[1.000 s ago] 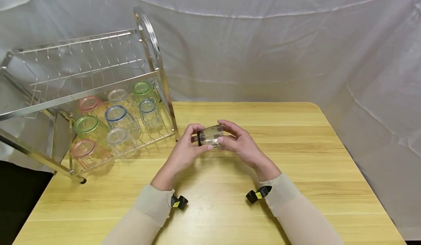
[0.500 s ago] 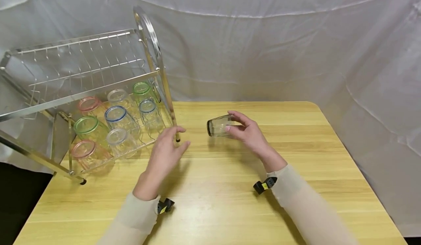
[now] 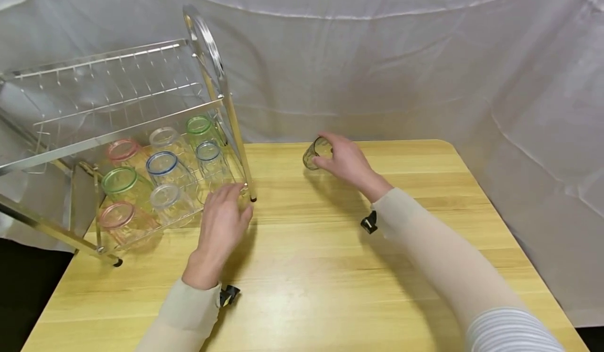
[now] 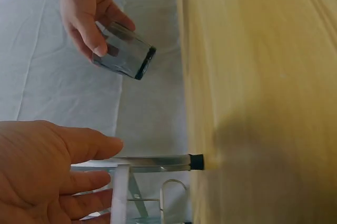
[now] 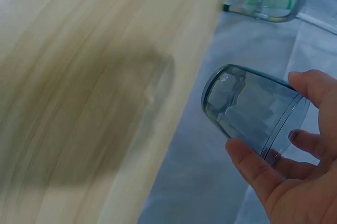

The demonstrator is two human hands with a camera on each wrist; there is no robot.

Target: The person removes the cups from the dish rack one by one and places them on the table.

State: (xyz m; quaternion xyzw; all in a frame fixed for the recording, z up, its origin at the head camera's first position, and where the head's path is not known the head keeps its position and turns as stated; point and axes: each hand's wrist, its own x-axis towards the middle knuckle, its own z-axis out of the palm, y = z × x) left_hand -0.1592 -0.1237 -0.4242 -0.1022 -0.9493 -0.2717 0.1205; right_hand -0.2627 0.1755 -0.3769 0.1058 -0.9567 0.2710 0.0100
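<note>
No readable text, label, brand, number or sign anywhere. Small yellow tags on the black wrist clips, too small to tell any print.

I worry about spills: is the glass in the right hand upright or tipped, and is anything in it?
Tipped and empty. The right hand holds the glass sideways above the table, clear through.
</note>
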